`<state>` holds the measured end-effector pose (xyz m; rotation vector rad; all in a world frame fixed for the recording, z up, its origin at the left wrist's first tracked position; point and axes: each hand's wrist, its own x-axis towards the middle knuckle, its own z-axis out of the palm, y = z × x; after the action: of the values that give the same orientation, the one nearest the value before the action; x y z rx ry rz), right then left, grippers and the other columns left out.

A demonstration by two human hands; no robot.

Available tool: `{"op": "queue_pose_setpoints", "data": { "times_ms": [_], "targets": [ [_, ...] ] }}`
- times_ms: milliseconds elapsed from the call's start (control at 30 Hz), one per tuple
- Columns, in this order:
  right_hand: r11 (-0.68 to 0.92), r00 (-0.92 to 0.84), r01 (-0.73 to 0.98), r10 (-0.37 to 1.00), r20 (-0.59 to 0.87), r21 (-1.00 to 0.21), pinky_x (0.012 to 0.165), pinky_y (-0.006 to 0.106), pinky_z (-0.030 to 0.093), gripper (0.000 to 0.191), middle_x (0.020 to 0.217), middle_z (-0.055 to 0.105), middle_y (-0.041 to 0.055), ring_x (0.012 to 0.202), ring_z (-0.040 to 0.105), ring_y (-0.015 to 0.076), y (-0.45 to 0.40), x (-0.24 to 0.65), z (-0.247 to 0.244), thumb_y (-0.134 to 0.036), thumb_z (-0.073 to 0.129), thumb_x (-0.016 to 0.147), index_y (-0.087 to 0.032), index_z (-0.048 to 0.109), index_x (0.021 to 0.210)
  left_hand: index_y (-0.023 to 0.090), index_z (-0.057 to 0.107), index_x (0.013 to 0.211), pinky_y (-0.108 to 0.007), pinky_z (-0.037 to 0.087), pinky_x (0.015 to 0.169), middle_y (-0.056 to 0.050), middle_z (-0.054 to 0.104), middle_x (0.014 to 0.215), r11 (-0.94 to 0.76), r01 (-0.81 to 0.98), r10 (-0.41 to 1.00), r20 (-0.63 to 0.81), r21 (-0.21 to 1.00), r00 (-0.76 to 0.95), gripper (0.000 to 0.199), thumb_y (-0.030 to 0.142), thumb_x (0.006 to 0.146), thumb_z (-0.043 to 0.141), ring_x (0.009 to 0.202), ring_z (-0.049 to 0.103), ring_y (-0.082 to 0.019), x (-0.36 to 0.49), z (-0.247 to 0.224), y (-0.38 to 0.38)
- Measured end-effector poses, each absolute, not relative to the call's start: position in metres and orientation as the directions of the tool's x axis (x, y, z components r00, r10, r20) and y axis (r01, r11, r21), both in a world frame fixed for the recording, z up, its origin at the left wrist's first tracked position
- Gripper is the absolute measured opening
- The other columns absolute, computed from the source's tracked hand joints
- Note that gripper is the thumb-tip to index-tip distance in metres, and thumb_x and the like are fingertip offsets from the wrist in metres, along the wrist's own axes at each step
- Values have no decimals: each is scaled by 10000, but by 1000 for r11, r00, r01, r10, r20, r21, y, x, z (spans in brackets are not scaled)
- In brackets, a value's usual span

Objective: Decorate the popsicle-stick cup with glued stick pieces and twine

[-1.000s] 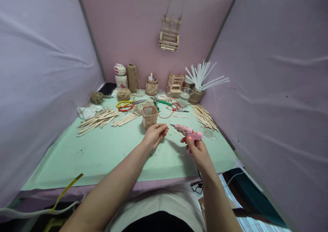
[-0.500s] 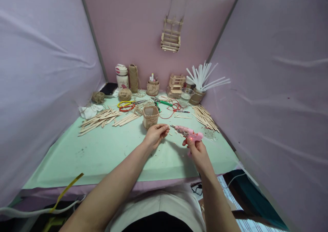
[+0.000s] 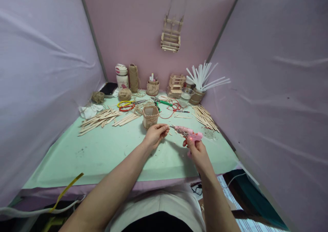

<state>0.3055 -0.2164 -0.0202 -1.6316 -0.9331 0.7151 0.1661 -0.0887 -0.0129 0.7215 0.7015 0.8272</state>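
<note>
My right hand (image 3: 196,149) is wrapped round the grip of a pink hot glue gun (image 3: 188,133) with a small lit red light. The gun's metal nozzle points left, close to the fingertips of my left hand (image 3: 156,135). Thumb and forefinger of that hand are pinched together; whatever sits between them is too small to make out. Just behind my left hand a small holder of craft sticks (image 3: 150,116) stands upright on the table.
Loose craft sticks (image 3: 99,121) lie at left, more sticks (image 3: 205,117) at right. Behind are yellow-handled scissors (image 3: 124,104), green-handled pliers (image 3: 165,103), red cord (image 3: 176,105), a clear plastic cup (image 3: 186,97) and a pot of white glue sticks (image 3: 198,95). Fabric walls enclose the table.
</note>
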Motion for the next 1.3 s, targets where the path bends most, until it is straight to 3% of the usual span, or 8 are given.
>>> {"op": "queue_pose_setpoints", "data": {
  "times_ms": [467,1133,1300],
  "targets": [
    [-122,507,212,862,3,-970,451,235,378,471,763,603,31,519,444,111,-217,305,-18,-648,494,824,-190,581,756,92,680,727,-161,456,568,-38,640,690,465,-406,834,-236,787,498,237,211,592,833,607,560,-60,166,-15,-88],
    [-145,483,228,875,-17,-963,416,220,328,473,624,510,-12,462,394,90,-221,306,-19,-640,505,815,-182,567,711,98,678,724,-165,443,563,-30,642,684,437,-446,859,-215,781,464,332,277,521,869,596,551,-56,167,-20,-84],
    [-179,564,168,824,-55,-969,405,220,304,524,620,532,5,450,393,86,-217,329,-19,-677,544,756,-159,621,740,110,680,726,-173,443,572,-28,641,691,425,-442,865,-211,790,455,324,290,530,864,602,544,-57,167,-20,-85]
  ]
}}
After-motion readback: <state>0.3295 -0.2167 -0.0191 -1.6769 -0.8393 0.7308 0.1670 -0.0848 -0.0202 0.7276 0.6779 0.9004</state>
